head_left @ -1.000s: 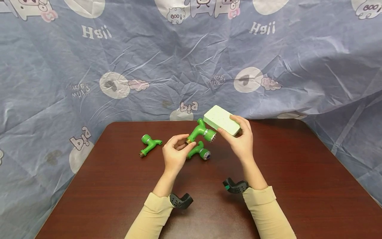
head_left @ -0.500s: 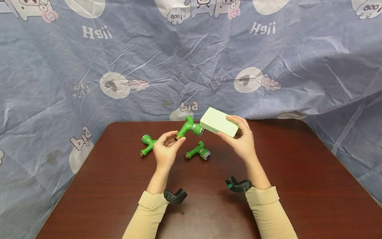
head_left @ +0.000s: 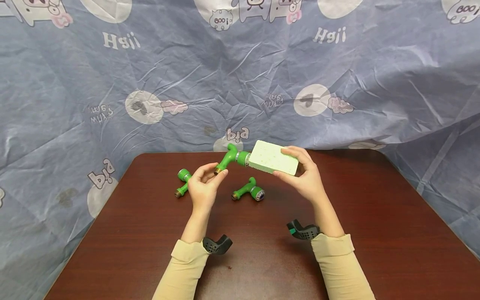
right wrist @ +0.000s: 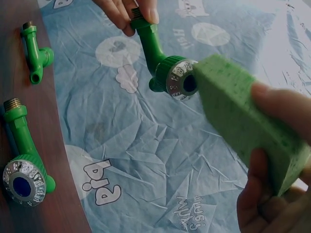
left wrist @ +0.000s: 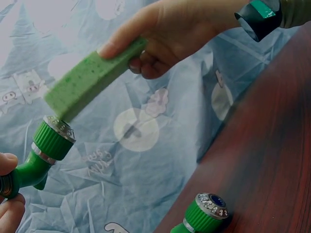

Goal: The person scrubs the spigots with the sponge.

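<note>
My left hand [head_left: 203, 185] pinches a green faucet [head_left: 228, 158] by its brass threaded end, raised above the table. My right hand [head_left: 305, 171] grips a pale green sponge [head_left: 273, 157] between thumb and fingers. In the right wrist view, a corner of the sponge [right wrist: 233, 102] meets the silver face of the held faucet's knob [right wrist: 182, 80]. The left wrist view likewise has the sponge [left wrist: 87, 80] at the top of the knob [left wrist: 54, 138].
A second green faucet [head_left: 249, 189] lies on the brown table [head_left: 262, 258] between the forearms. Another faucet [head_left: 183, 183] lies farther left, partly behind my left hand. A patterned blue cloth [head_left: 210, 75] hangs behind the table's far edge.
My left hand has carried the faucet left and slightly up. The sponge has swung left and levelled out, and its end has come up against the faucet's knob.
</note>
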{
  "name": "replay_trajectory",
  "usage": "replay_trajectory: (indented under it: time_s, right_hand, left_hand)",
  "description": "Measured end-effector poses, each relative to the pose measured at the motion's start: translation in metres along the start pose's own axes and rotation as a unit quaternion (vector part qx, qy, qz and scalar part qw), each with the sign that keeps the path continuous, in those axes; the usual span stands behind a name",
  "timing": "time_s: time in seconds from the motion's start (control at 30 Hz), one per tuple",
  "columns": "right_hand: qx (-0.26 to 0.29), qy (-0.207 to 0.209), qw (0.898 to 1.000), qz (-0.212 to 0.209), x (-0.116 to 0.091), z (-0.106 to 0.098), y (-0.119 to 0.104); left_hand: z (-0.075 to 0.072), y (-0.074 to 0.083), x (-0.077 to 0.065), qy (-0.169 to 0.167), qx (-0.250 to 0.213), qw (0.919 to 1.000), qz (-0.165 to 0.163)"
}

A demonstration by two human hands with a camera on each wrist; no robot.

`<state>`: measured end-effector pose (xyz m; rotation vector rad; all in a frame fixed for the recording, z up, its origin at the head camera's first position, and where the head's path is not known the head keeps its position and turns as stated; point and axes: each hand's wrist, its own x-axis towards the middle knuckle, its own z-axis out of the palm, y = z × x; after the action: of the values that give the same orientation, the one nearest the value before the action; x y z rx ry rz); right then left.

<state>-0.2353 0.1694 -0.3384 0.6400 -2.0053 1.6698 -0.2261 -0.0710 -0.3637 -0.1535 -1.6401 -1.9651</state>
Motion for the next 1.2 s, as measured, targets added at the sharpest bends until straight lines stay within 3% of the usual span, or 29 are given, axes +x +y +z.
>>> replay_trajectory:
  time_s: [0.13, 0.3, 0.43, 0.63, 0.77, 1.03, 1.2]
  right_hand:
    - [-0.039, 0.014, 0.999, 0.008, 0.000, -0.003, -0.001]
    - [0.002, 0.003, 1.000, 0.019, 0.000, -0.007, 0.004]
    - [0.031, -0.014, 0.999, 0.005, 0.001, -0.008, 0.016]
    - [0.062, -0.005, 0.998, -0.025, 0.002, -0.010, 0.029]
    - [0.083, -0.003, 0.996, -0.045, 0.002, -0.010, 0.028]
    - [0.099, 0.004, 0.994, -0.043, 0.003, -0.009, 0.025]
    - [0.101, 0.009, 0.994, -0.041, 0.003, -0.008, 0.023]
  left_hand:
    - [-0.001, -0.007, 0.003, 0.009, -0.010, 0.9999, -0.006]
    - [-0.004, -0.023, 0.008, 0.012, -0.019, 0.9997, -0.013]
    - [-0.004, -0.026, 0.008, 0.000, -0.025, 0.9995, -0.019]
    - [-0.005, -0.029, 0.009, -0.049, -0.064, 0.9967, -0.012]
    - [-0.007, -0.030, 0.010, -0.090, -0.091, 0.9913, -0.031]
    - [-0.011, -0.032, 0.010, -0.143, -0.050, 0.9863, -0.065]
    - [-0.008, -0.032, 0.007, -0.151, -0.031, 0.9837, -0.093]
